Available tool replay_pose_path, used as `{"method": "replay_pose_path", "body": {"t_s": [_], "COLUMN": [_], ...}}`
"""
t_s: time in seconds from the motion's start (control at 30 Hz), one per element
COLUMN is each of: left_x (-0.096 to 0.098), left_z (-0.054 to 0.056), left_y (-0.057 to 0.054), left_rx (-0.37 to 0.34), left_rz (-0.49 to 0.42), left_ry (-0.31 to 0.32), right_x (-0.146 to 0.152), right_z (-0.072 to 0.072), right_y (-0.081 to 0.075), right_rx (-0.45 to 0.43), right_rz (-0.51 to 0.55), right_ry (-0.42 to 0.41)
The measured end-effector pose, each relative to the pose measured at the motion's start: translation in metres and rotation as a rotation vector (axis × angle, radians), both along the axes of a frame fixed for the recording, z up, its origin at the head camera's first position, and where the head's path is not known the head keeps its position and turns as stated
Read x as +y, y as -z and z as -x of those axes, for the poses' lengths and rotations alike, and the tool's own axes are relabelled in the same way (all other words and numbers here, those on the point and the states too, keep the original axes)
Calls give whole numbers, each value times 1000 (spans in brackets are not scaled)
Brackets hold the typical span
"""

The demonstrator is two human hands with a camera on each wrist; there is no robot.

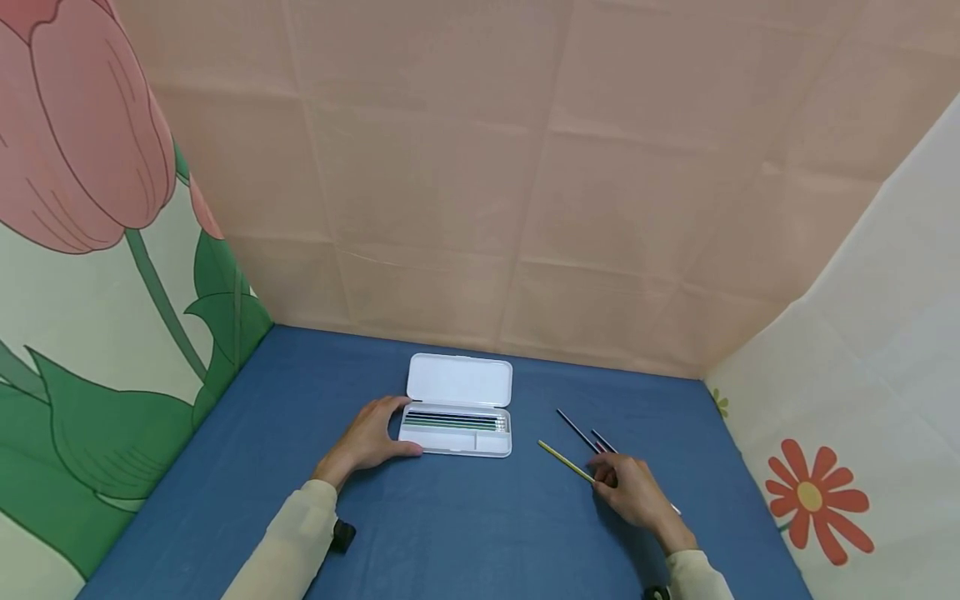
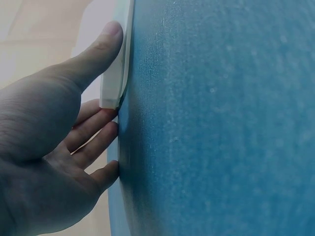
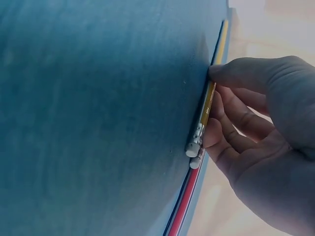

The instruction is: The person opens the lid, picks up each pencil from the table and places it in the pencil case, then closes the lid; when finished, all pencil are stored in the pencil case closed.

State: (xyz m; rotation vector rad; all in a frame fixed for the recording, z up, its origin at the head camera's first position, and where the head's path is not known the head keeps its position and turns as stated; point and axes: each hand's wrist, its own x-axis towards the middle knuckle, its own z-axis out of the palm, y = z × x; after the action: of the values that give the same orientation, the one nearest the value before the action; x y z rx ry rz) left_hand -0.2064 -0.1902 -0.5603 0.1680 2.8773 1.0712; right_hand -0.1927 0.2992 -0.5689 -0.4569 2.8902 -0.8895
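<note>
A white pencil case (image 1: 438, 444) lies with its lid raised at the back, several dark and green pencils (image 1: 450, 420) in its tray. My left hand (image 1: 369, 435) holds the case's left end, thumb at the front edge and fingers at the back. To the right, my right hand (image 1: 634, 493) pinches a yellow pencil (image 1: 561, 459) low over the table; its white eraser end shows in the right wrist view. Beyond that hand are a dark pencil (image 1: 576, 428) and another pencil (image 1: 602, 439), partly hidden by the fingers. A red pencil (image 3: 182, 206) shows in the right wrist view.
The table has a blue cover (image 1: 450, 525). Behind it rises a beige cloth wall (image 1: 420, 183). Printed cloths stand on both sides, with a tulip (image 1: 97, 133) at left and a red flower (image 1: 832, 500) at right.
</note>
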Motion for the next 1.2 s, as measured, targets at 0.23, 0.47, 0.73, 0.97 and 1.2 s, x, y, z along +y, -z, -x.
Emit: {"method": "replay_pose_path", "body": {"t_s": [0.23, 0.47, 0.73, 0.97, 1.2], "left_x": [0, 0, 1, 1, 1], "left_z": [0, 1, 0, 0, 0], "left_y": [0, 0, -2, -2, -2], "left_rx": [3, -4, -17, -23, -25], "left_rz": [1, -2, -2, -12, -13], "left_ry": [1, -3, -10, -10, -12], "right_x": [-1, -6, -14, -23, -38], "right_z": [-3, -3, 1, 6, 12], "right_y": [-2, -8, -17, -23, -27], "right_rx": [12, 56, 107, 115, 154], "right_rz": [6, -13, -17, 3, 36], "right_ry": [-28, -13, -28, -71, -115]}}
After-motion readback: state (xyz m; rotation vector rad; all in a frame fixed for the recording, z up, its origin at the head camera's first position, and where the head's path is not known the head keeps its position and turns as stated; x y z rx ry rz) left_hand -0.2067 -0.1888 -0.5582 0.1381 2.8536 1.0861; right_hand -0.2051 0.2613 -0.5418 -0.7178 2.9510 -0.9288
